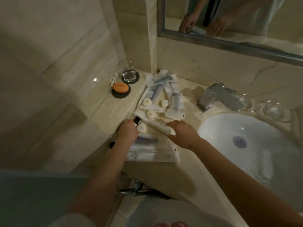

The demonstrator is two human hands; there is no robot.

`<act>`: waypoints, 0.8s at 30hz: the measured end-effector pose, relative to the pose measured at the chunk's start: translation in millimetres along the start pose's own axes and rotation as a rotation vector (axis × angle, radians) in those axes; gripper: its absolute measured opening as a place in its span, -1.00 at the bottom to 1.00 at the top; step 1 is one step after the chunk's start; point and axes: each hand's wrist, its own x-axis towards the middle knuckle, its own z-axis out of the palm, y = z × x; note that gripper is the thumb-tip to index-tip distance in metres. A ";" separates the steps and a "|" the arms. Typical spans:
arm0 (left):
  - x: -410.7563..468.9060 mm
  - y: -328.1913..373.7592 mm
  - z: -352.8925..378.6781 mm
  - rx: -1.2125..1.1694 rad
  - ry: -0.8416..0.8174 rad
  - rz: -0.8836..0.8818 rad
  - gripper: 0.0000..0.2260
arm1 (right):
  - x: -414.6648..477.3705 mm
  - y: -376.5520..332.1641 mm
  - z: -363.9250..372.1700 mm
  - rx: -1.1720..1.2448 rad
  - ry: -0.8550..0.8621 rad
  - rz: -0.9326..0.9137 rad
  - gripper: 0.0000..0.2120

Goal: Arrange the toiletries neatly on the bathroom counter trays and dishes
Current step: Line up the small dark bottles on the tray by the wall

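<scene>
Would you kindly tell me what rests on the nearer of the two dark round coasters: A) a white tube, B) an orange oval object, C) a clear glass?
B: the orange oval object sits on the nearer coaster, while the clear glass stands on the farther coaster.

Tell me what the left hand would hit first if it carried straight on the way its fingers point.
The small black-capped item, right at the left hand's fingertips and possibly already touched. Just beyond it lie the white packets. Depth is hard to judge in this view.
</scene>
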 end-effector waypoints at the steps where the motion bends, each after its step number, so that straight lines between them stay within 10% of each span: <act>1: 3.2 -0.2 0.7 0.007 -0.005 -0.010 -0.79 | 0.9 0.0 0.8 0.002 0.003 0.000 -0.53; 9: 7.5 2.5 11.1 0.000 0.093 0.019 -0.79 | 2.9 6.6 -2.3 0.095 0.057 0.007 -0.54; 15: -39.4 21.6 -14.1 -0.735 0.017 0.185 -0.61 | 3.4 -10.7 -20.3 0.345 0.182 -0.088 -0.53; 24: -84.3 16.8 -7.9 -1.046 -0.127 0.215 -0.73 | -4.5 -35.0 -31.2 0.429 0.126 -0.226 -0.87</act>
